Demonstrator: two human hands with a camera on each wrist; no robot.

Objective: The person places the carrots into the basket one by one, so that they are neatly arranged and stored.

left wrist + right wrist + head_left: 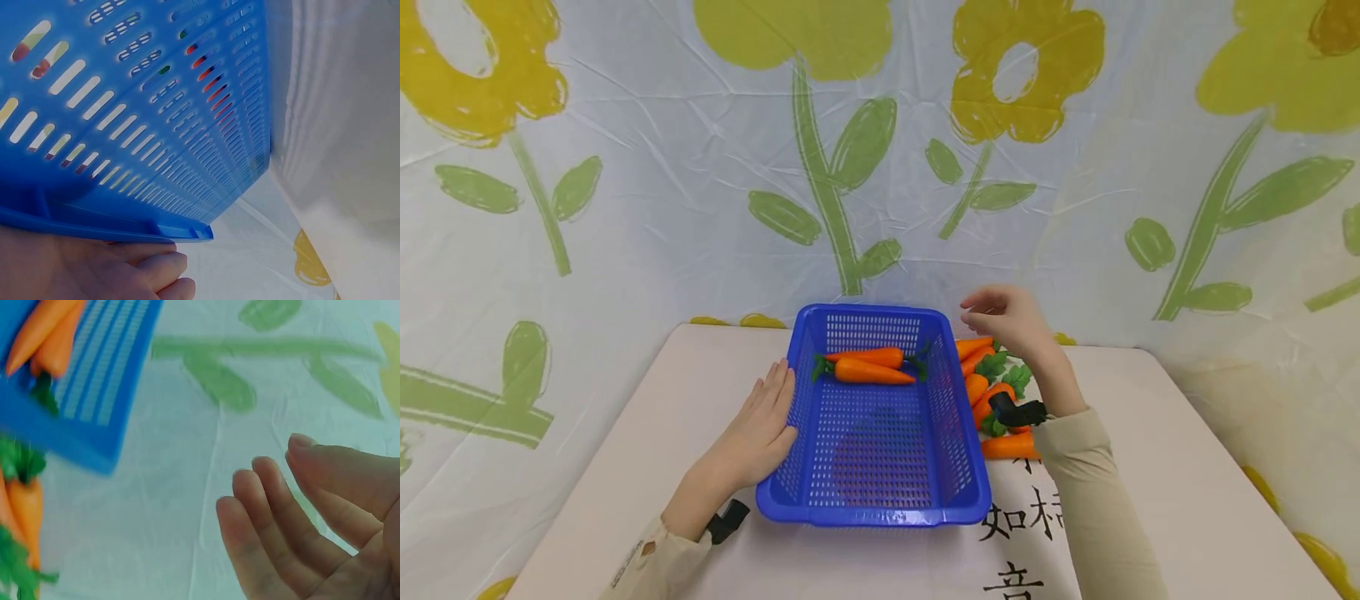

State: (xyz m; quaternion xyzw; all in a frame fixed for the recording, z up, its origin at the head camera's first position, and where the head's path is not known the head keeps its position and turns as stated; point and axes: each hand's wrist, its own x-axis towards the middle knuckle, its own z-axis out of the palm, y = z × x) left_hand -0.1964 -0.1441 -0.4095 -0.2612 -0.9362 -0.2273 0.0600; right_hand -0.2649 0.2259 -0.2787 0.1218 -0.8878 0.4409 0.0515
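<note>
A blue plastic basket (872, 515) with slotted sides stands in the middle of the table. Two orange carrots with green tops, the nearer carrot (872, 372) among them, lie side by side at its far end. My left hand (758, 429) rests with straight fingers along the basket's left rim; the left wrist view has these fingers (164, 267) at the rim's outer side. Raised by the far right corner, my right hand (1009, 321) holds nothing, its fingers loosely bent. Below it, right of the basket, is a pile of carrots (977, 388), partly hidden by my right wrist.
The pale table (1120, 467) bears black written characters (1003, 522) to the right of the basket's front. Behind the table hangs a white cloth (685, 250) printed with yellow flowers and green leaves. Dark straps (1018, 410) circle my wrists.
</note>
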